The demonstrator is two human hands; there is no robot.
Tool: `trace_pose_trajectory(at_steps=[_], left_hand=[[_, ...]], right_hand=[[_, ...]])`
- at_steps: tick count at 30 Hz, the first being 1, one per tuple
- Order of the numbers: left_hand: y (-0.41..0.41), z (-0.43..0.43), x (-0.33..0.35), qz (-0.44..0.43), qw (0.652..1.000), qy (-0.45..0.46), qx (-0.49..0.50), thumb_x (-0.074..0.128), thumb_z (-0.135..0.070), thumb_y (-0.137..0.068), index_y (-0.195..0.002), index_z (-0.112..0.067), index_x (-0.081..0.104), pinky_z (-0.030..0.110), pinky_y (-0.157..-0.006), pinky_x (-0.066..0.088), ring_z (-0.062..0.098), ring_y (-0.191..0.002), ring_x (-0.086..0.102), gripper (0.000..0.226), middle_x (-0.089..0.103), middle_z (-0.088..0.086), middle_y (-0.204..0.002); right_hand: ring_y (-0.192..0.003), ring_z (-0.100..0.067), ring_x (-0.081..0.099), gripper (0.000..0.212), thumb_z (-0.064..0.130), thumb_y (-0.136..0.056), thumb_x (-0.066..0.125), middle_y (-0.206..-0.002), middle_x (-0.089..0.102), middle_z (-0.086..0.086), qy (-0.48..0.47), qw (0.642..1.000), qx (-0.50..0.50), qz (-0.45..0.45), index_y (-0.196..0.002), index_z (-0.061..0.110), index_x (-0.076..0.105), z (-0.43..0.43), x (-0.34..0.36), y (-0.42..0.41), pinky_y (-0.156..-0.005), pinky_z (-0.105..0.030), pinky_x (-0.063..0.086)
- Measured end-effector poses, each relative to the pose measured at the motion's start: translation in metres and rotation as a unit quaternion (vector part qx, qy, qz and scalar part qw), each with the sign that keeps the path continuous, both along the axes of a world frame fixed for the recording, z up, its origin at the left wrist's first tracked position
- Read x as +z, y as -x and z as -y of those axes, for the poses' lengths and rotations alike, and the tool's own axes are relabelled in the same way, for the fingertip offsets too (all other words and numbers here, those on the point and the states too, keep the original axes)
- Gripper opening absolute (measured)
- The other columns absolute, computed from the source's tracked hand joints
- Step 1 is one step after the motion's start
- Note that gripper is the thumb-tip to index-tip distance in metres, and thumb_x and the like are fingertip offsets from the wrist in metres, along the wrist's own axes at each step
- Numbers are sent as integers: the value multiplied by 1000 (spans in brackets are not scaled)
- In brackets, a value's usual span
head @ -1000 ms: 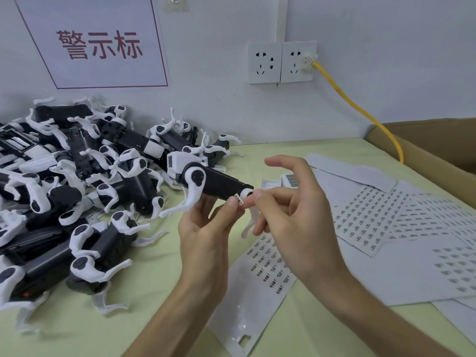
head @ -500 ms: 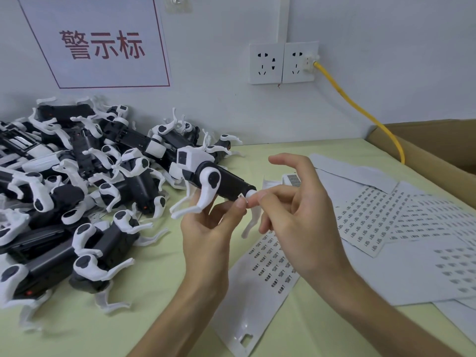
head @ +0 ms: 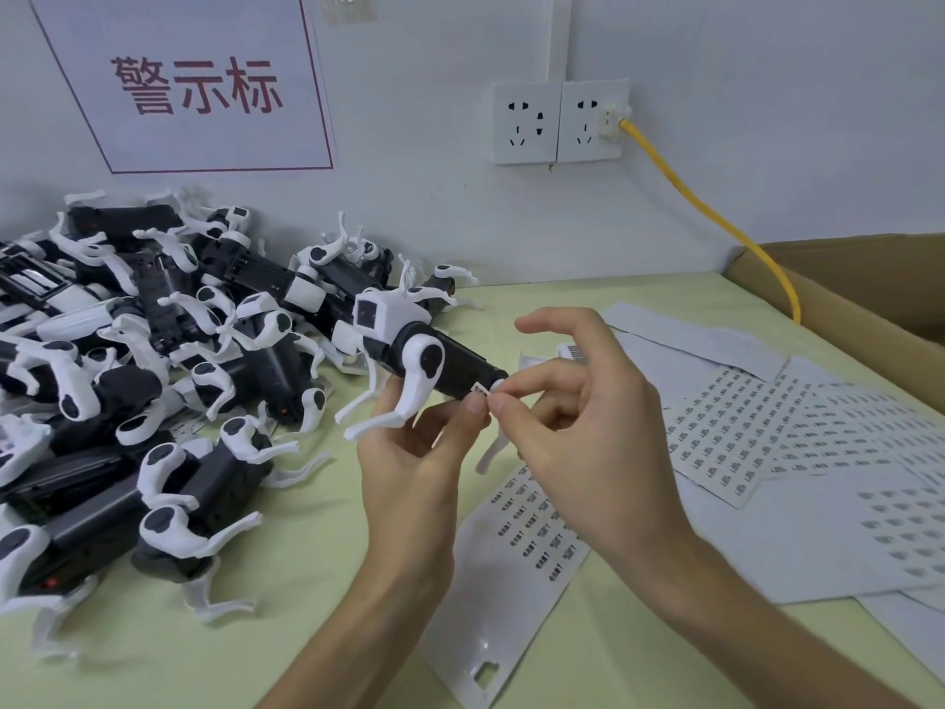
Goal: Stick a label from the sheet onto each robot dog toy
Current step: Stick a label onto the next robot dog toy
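Pretty plain workspace tbh. White wall (head: 767,120) behind, with a big white sign (head: 194,84) taped up, red characters and a thin red border. Right of it there's a double wall socket (head: 560,122), and a yellow cable (head: 716,222) plugged into the right-hand outlet runs down toward a cardboard box (head: 844,294) at the right edge. A white cable duct (head: 560,35) goes up from the sockets. The table (head: 307,529) has a pale yellow-green top. Lighting is soft and even.

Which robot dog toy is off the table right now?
The robot dog toy that the left hand holds up; the right hand pinches a label at its rear. The others lie piled.
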State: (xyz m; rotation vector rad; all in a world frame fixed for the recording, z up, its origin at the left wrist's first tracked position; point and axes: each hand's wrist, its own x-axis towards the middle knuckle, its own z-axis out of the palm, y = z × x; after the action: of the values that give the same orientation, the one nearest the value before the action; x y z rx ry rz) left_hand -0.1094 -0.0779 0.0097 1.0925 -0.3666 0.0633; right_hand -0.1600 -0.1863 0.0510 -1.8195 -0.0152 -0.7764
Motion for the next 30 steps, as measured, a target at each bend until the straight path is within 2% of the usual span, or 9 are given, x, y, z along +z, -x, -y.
trace_pose_trajectory(at_steps=[5, 8, 11, 14, 17, 19, 23, 28, 30], left_hand=[[0, 0, -3, -7, 999, -27, 33, 75, -18, -80, -120, 2, 63, 36, -90, 60, 37, -99, 72, 46, 75, 15, -98], [1, 1, -3, -6, 998, -33, 47, 76, -16, -80, -114, -4, 64, 34, -88, 60, 42, -97, 70, 38, 74, 13, -94], [2, 2, -2, -3, 998, -38, 50, 76, -16, -80, -103, -22, 69, 31, -84, 59, 39, -94, 71, 25, 74, 10, -88], [2, 3, -1, 5, 998, -45, 54, 77, -12, -83, -91, -36, 71, 26, -80, 59, 43, -94, 69, 26, 74, 9, -85], [2, 3, -2, 14, 997, -47, 63, 76, -2, -87, -90, -33, 70, 21, -75, 56, 43, -93, 69, 31, 73, 5, -82], [1, 3, -2, 13, 997, -45, 63, 77, -9, -84, -98, -20, 71, 20, -75, 56, 42, -91, 71, 18, 76, 13, -86], [0, 1, -5, 19, 994, -61, 87, 75, -17, -81, -101, -2, 68, 17, -71, 55, 41, -86, 70, 26, 72, 22, -79], [0, 1, -5, 37, 989, -92, 107, 77, -4, -87, -94, -5, 69, 15, -65, 54, 15, -66, 70, 10, 70, 1, -64], [0, 2, -5, 36, 987, -98, 119, 75, 0, -89, -87, -7, 66, 16, -63, 53, 12, -64, 70, 11, 67, -4, -60]], right_hand=[[-43, -1, 60, 44, 2, -84, 75, -70, 72, 18, 23, 1000, -14, 2, -111, 30, 56, -1, 1, 0, -51, -6, 39], [-43, -1, 59, 44, 1, -83, 75, -68, 72, 18, 31, 999, -19, 0, -110, 30, 56, 0, 0, 0, -51, -6, 39], [-43, -1, 59, 44, 1, -83, 75, -67, 72, 18, 33, 999, -19, -3, -109, 31, 55, 1, 1, 0, -51, -6, 39], [-43, -1, 58, 44, 1, -83, 75, -67, 72, 18, 37, 999, -19, -10, -109, 31, 55, 1, 1, 0, -51, -6, 38], [-43, -1, 58, 44, 1, -83, 75, -66, 72, 19, 38, 999, -18, -16, -109, 31, 55, 2, 1, 0, -52, -6, 39], [-43, -1, 59, 43, 2, -83, 75, -67, 72, 19, 40, 999, -19, -19, -109, 31, 56, 2, 1, 0, -52, -6, 39], [-42, -1, 58, 42, 5, -83, 77, -66, 71, 21, 38, 999, -19, -21, -106, 32, 56, 1, 2, 1, -51, -7, 39], [-44, -8, 56, 41, 10, -81, 79, -65, 71, 20, 33, 999, -18, -29, -103, 35, 56, 1, 3, 1, -51, -10, 40], [-44, -8, 56, 40, 11, -81, 79, -65, 71, 20, 33, 999, -20, -32, -103, 35, 56, 2, 3, 1, -50, -11, 40]])
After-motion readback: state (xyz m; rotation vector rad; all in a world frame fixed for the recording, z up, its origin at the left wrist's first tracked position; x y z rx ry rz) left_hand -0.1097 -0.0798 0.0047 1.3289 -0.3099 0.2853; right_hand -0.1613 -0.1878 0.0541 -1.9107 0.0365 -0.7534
